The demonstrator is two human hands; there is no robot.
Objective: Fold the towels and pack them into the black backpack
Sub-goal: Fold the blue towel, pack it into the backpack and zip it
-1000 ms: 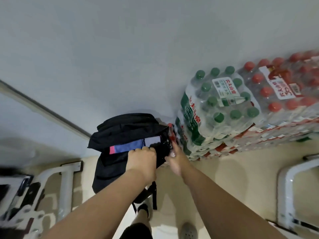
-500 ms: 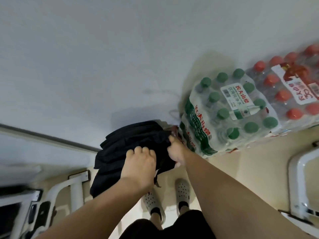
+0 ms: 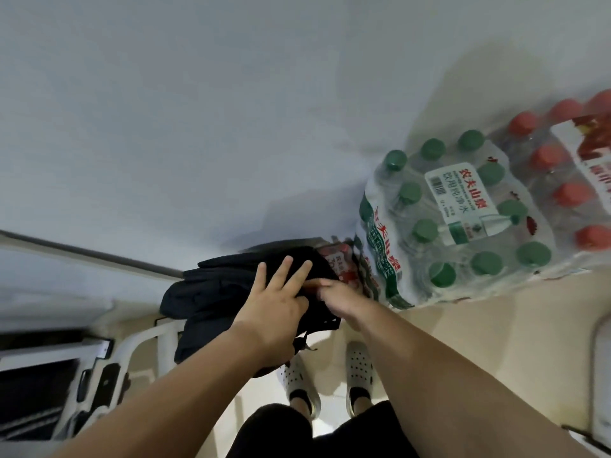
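Here, left hand [image 3: 277,302] presses black backpack [image 3: 211,292] with straight fingers [image 3: 281,272] (spread); right hand [image 3: 334,294] touches it, grip unclear.

Blk backpack [image 3: 211,292] upright on floor; fabric crumpled

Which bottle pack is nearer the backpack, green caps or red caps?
The green-capped pack, right beside the black backpack; the red-capped pack lies beyond it.

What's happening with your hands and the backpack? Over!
Left hand flat on black backpack, fingers spread. Right hand curled at its top edge, grip hidden. No towel showing. Bottled-water pack close beside it.
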